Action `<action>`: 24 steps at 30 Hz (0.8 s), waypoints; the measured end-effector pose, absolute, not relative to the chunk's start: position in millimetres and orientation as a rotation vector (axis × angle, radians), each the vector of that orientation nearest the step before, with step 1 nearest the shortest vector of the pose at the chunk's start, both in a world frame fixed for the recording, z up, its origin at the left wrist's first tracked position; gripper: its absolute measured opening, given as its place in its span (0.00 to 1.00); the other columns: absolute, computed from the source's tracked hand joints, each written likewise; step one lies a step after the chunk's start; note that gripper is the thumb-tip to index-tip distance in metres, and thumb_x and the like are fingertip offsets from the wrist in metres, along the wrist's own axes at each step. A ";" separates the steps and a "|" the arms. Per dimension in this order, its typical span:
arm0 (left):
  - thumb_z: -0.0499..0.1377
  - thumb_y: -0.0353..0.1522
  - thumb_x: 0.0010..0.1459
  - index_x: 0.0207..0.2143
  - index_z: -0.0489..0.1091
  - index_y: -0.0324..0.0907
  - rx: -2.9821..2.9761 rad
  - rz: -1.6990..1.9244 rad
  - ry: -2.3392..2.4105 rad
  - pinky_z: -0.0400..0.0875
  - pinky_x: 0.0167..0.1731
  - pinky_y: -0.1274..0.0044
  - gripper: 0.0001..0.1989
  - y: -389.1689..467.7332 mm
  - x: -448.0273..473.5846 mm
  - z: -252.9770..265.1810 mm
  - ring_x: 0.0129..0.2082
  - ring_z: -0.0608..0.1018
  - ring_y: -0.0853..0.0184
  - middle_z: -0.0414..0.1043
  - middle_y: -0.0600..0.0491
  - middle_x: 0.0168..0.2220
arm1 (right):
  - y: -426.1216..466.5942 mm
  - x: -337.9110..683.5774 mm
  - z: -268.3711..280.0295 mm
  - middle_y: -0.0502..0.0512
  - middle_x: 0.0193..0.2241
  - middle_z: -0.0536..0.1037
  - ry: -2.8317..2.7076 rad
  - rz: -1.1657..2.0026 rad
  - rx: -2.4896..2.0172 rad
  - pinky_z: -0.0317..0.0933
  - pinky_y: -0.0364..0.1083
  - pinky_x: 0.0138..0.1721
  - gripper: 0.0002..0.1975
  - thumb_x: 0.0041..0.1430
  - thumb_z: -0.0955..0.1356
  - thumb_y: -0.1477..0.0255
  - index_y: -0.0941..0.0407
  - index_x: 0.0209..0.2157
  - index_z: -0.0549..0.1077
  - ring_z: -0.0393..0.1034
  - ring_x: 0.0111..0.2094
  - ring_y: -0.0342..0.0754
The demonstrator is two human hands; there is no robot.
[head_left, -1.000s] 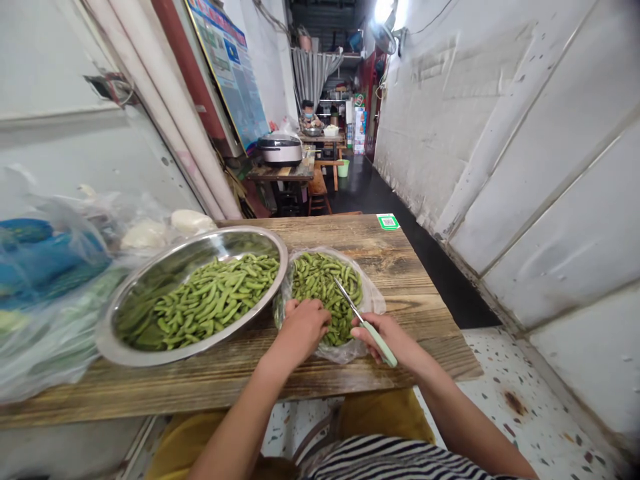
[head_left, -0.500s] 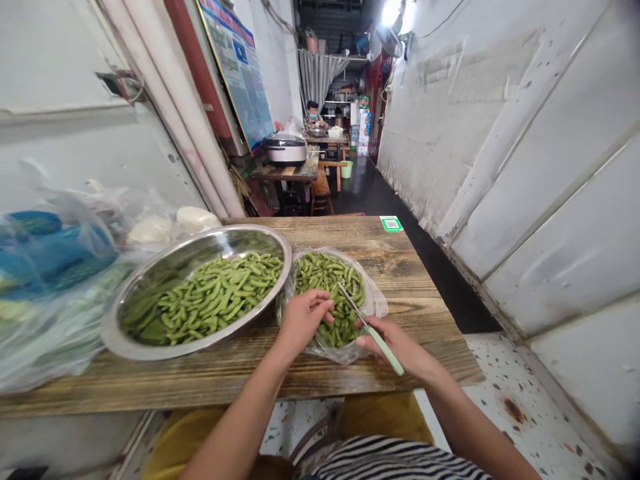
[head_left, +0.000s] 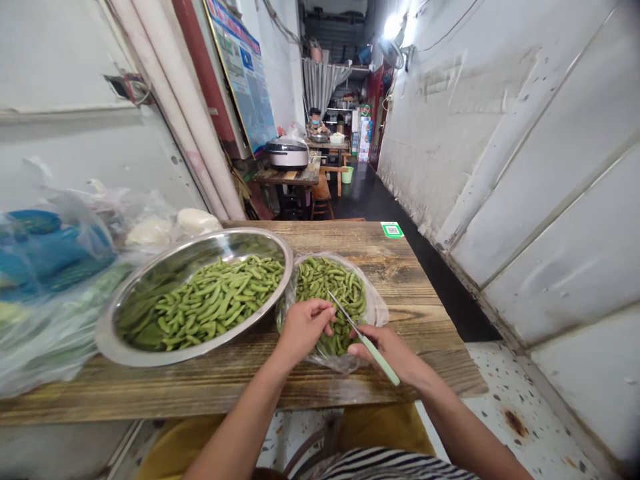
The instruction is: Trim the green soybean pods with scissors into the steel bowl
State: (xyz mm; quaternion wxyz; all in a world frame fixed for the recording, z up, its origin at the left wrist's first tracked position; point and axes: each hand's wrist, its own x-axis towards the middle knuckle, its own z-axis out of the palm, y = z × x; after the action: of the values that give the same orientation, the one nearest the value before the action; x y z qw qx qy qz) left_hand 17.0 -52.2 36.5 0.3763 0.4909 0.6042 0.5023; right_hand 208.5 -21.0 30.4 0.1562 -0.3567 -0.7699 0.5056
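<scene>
My left hand [head_left: 306,327] is over the clear plastic bag [head_left: 376,308], its fingers curled together near the thumb. Anything pinched in them is too small or hidden to make out. In my right hand [head_left: 387,353] is a pair of scissors [head_left: 380,361] with a pale green handle, seen nearly edge-on. Their narrow metal blades point up and left, with the tips close to my left fingers. Green soybean pods [head_left: 334,280] fill the open bag beneath both hands. Left of it, a large steel basin [head_left: 107,333] holds more green pods [head_left: 220,300].
The wooden table [head_left: 425,333] bears a green QR code card [head_left: 393,230] at its far edge. Plastic bags with a blue container [head_left: 55,247] crowd its left end. Farther back are a rice cooker [head_left: 287,155] on another table and a seated person [head_left: 316,123].
My right hand and the scissors have shifted slightly left, bringing the blade tips closer to my left hand. My left fingers have drawn closer together. The view has tilted a little.
</scene>
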 end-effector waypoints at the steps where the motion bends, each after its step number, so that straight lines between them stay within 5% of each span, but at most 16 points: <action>1: 0.59 0.36 0.49 0.25 0.74 0.40 1.264 1.266 1.551 0.64 0.22 0.79 0.08 -52.6 16.0 36.2 0.17 0.73 0.69 0.74 0.54 0.20 | -21.0 207.3 30.0 0.46 0.21 0.61 -2.198 1.453 -1.038 0.48 0.37 0.23 0.20 0.51 0.68 0.55 0.59 0.33 0.72 0.52 0.23 0.39; 6: 0.62 0.36 0.45 0.27 0.74 0.40 1.251 1.378 1.634 0.66 0.29 0.78 0.08 -53.5 7.5 31.5 0.26 0.75 0.68 0.75 0.53 0.25 | -21.2 200.5 24.9 0.44 0.19 0.61 -2.078 1.607 -1.026 0.48 0.37 0.20 0.21 0.48 0.69 0.54 0.59 0.32 0.70 0.53 0.20 0.38; 11: 0.65 0.38 0.42 0.30 0.70 0.38 0.746 1.565 1.382 0.65 0.22 0.80 0.15 -53.1 5.3 36.5 0.21 0.72 0.72 0.69 0.58 0.21 | -22.6 194.8 23.0 0.40 0.14 0.58 -1.809 1.851 -1.091 0.49 0.37 0.13 0.25 0.48 0.68 0.50 0.56 0.38 0.66 0.51 0.12 0.37; 16: 0.68 0.35 0.37 0.27 0.65 0.38 0.505 1.573 1.119 0.71 0.34 0.75 0.17 -53.6 10.2 44.8 0.31 0.78 0.66 0.71 0.55 0.25 | -25.8 194.0 27.5 0.40 0.14 0.60 -1.807 1.891 -1.044 0.53 0.37 0.14 0.27 0.47 0.68 0.50 0.57 0.39 0.65 0.54 0.13 0.37; 24: 0.68 0.34 0.39 0.29 0.69 0.37 0.525 1.747 1.128 0.67 0.29 0.81 0.15 -51.8 16.3 39.0 0.26 0.73 0.75 0.71 0.56 0.25 | -28.9 192.3 32.6 0.42 0.18 0.62 -1.880 1.827 -0.939 0.53 0.37 0.16 0.25 0.51 0.66 0.51 0.57 0.41 0.65 0.55 0.16 0.37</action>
State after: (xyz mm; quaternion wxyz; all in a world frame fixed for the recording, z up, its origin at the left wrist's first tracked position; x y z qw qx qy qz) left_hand 16.3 -51.8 39.0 0.4780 0.2152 0.4621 0.7153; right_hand 192.3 -28.9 32.6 0.1775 -0.3318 -0.6644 0.6457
